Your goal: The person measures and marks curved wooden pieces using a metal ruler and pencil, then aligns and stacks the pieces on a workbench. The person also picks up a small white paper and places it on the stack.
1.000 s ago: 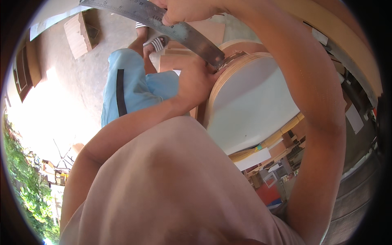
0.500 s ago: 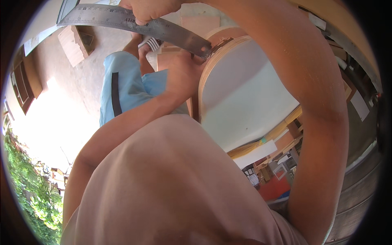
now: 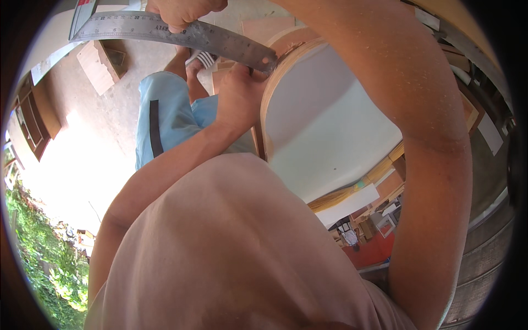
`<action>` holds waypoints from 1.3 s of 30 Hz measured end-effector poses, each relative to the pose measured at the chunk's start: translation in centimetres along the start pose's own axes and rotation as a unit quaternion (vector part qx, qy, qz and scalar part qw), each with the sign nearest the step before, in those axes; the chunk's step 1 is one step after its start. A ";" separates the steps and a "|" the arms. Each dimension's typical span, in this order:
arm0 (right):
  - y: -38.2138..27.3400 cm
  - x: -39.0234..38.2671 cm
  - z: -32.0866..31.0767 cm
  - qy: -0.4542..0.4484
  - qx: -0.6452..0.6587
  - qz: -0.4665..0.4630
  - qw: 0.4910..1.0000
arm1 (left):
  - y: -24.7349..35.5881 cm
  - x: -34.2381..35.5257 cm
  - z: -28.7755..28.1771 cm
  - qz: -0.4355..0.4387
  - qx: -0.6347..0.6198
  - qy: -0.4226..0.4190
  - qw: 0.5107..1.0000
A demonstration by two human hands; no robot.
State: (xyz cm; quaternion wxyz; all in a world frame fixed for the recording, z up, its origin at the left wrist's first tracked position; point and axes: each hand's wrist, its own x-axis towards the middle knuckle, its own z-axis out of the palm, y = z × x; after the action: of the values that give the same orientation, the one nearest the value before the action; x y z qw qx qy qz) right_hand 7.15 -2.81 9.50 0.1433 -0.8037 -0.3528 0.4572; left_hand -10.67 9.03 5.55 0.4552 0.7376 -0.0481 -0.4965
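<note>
We pinch the metal try square [image 3: 217, 43] with our right hand [image 3: 190, 10], its holed end by the curved pale board [image 3: 330, 126], near our left hand [image 3: 239, 93], whose grip we cannot tell, so we should hold it very still.

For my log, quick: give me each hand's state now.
Left hand: curled at the edge of the rounded panel; whether it holds anything cannot be told.
Right hand: closed, holding the metal ruler.
</note>
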 end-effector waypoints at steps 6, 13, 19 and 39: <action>-0.4 -1.9 -0.6 0.016 0.116 0.002 0.993 | -1.5 0.3 0.5 0.042 -0.048 0.020 0.998; 0.3 -0.9 0.4 0.053 0.081 -0.003 0.995 | -0.2 0.1 0.3 0.026 -0.035 0.020 0.999; -1.2 -1.6 0.3 0.054 0.115 0.069 0.989 | 0.1 0.3 0.2 0.014 -0.087 0.011 0.996; -0.7 -1.0 0.0 0.020 0.179 0.071 0.981 | -0.8 0.7 0.3 0.030 -0.072 0.007 0.997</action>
State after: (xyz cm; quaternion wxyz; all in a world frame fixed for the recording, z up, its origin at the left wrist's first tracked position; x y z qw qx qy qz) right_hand 6.52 -3.03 10.46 0.2590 -0.7968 -0.2039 0.5064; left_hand -10.86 8.99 4.48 0.5219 0.7047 -0.0315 -0.4796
